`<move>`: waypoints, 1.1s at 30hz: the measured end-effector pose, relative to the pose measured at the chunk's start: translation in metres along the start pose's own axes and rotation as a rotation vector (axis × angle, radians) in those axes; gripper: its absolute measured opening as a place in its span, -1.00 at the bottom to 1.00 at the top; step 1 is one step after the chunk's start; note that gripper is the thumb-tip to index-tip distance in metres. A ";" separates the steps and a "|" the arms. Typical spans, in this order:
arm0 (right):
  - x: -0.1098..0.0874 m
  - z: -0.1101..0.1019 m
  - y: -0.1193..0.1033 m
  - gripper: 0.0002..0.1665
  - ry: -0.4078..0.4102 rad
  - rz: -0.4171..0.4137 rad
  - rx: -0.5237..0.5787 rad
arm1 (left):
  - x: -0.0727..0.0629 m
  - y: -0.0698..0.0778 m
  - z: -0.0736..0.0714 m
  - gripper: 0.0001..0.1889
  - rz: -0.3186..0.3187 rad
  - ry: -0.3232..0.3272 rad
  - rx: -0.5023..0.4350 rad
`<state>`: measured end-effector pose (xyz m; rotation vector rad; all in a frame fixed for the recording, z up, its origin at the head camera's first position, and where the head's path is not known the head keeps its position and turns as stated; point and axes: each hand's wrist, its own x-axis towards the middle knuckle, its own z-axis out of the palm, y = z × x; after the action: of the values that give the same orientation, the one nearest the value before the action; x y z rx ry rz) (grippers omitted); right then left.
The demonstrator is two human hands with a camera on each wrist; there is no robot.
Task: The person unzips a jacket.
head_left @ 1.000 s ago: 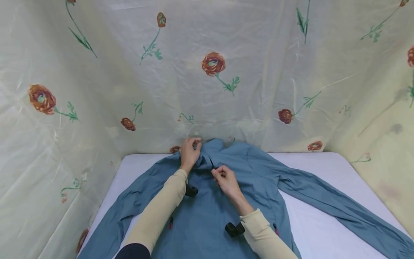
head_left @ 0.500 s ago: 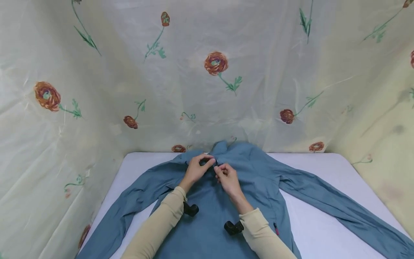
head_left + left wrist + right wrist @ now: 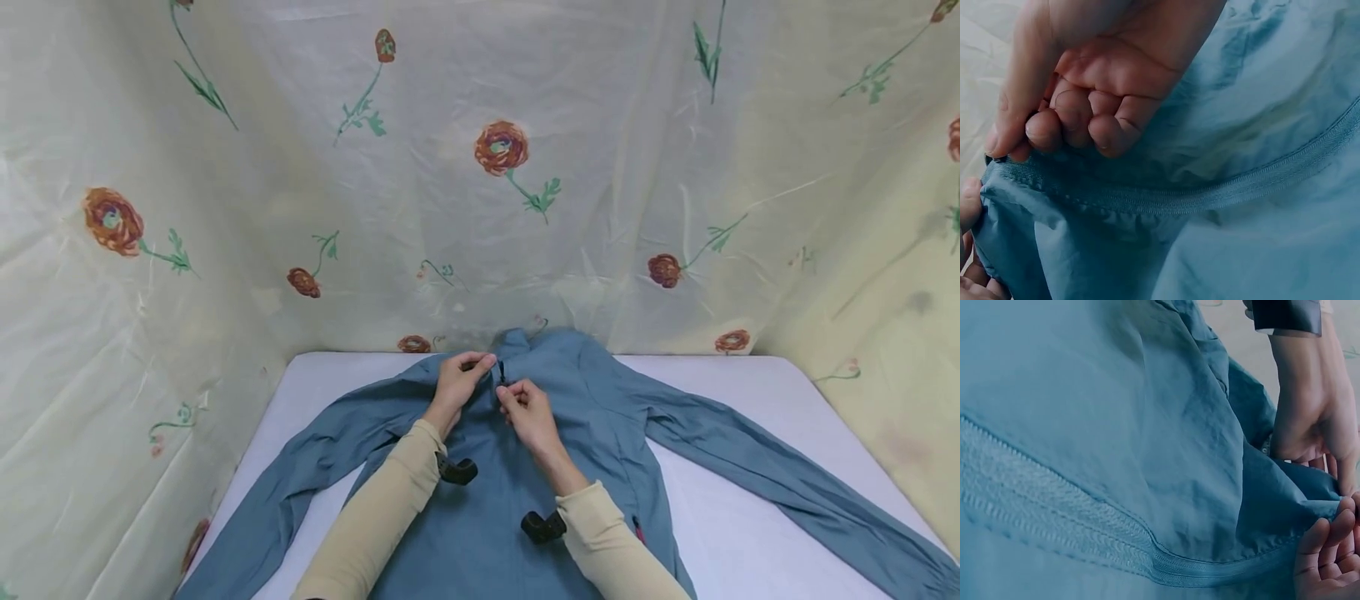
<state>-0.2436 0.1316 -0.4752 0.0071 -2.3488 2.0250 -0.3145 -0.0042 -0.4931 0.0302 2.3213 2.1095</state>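
Head view: a blue jacket (image 3: 600, 400) lies spread on a white table (image 3: 712, 521), its collar at the far edge and its sleeves reaching out to left and right towards the near side. Your left hand (image 3: 457, 383) pinches its fabric near the collar. Just to the right and slightly nearer, your right hand (image 3: 531, 417) pinches a small black zip pull (image 3: 502, 372). A pale flowered cloth (image 3: 585, 250) hangs beyond the table.

Left wrist view: your left thumb and forefinger grip the jacket's edge, the other fingers curled. A blue zip (image 3: 1210, 199) curves away from the grip. Your right fingertips are close by, partly cut off.

Right wrist view: your right fingers curl beside the zip; what they hold is cut off here. Your left hand reaches down to the fabric just beside them.
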 end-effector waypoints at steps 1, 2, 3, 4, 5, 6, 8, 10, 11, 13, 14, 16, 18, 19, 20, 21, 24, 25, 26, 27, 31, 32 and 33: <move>0.001 0.001 0.003 -0.74 0.005 -0.003 -0.008 | 0.001 0.001 -0.001 -0.61 0.007 0.005 0.011; 0.001 0.002 0.005 -0.74 0.012 -0.005 -0.015 | 0.001 0.001 -0.001 -0.62 0.013 0.008 0.020; 0.002 0.003 0.006 -0.74 0.018 -0.006 -0.020 | 0.002 0.002 -0.001 -0.62 0.019 0.011 0.026; 0.001 0.003 0.008 -0.74 0.023 -0.010 -0.022 | 0.002 0.002 -0.001 -0.64 0.023 0.011 0.030; 0.000 0.004 0.009 -0.74 0.028 -0.012 -0.024 | 0.003 0.002 0.000 -0.65 0.022 0.012 0.033; 0.000 0.004 0.010 -0.75 0.030 -0.014 -0.025 | 0.003 0.002 0.000 -0.67 0.017 0.013 0.036; -0.002 0.004 0.011 -0.75 0.031 -0.018 -0.025 | 0.004 0.002 0.000 -0.67 0.004 0.022 0.033; -0.003 0.003 0.012 -0.75 0.029 -0.027 -0.030 | 0.006 0.002 0.000 -0.67 -0.012 0.035 0.032; -0.003 0.003 0.013 -0.75 0.027 -0.028 -0.028 | 0.007 0.002 -0.001 -0.67 -0.017 0.042 0.032; -0.004 0.003 0.013 -0.76 0.021 -0.034 -0.026 | 0.010 0.002 -0.002 -0.66 -0.024 0.056 0.030; -0.004 0.003 0.013 -0.76 0.017 -0.035 -0.024 | 0.011 0.002 -0.003 -0.65 -0.022 0.061 0.031; -0.005 0.002 0.013 -0.76 0.008 -0.030 -0.020 | 0.012 0.002 -0.003 -0.65 -0.012 0.068 0.032; -0.006 0.001 0.013 -0.75 -0.002 -0.021 -0.023 | 0.013 0.000 -0.004 -0.65 -0.009 0.069 0.031; -0.007 0.001 0.013 -0.75 -0.008 -0.016 -0.025 | 0.013 0.000 -0.004 -0.65 -0.007 0.068 0.028; -0.008 0.000 0.013 -0.75 -0.012 -0.013 -0.027 | 0.012 0.000 -0.004 -0.66 -0.002 0.067 0.028; -0.008 -0.001 0.013 -0.75 -0.016 -0.009 -0.030 | 0.013 -0.001 -0.004 -0.66 0.000 0.065 0.025; -0.009 -0.001 0.013 -0.75 -0.022 -0.008 -0.028 | 0.012 0.000 -0.003 -0.67 -0.001 0.059 0.022; -0.009 -0.002 0.012 -0.76 -0.027 -0.007 -0.026 | 0.013 0.000 -0.003 -0.67 0.003 0.058 0.021; -0.010 -0.002 0.013 -0.75 -0.028 -0.011 -0.027 | 0.013 0.000 -0.003 -0.68 0.006 0.058 0.018; -0.011 -0.002 0.013 -0.75 -0.030 -0.015 -0.030 | 0.013 0.000 -0.003 -0.68 0.005 0.059 0.017; -0.013 -0.003 0.014 -0.74 -0.029 -0.028 -0.048 | 0.014 0.000 -0.003 -0.69 0.007 0.069 0.011; -0.013 -0.003 0.014 -0.73 -0.024 -0.035 -0.055 | 0.014 0.000 -0.003 -0.69 0.004 0.070 0.012; -0.014 -0.003 0.015 -0.73 -0.022 -0.038 -0.058 | 0.015 0.000 -0.003 -0.69 0.003 0.072 0.014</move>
<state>-0.2303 0.1361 -0.4897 0.0721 -2.4012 1.9490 -0.3296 -0.0070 -0.4925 -0.0430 2.3763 2.1306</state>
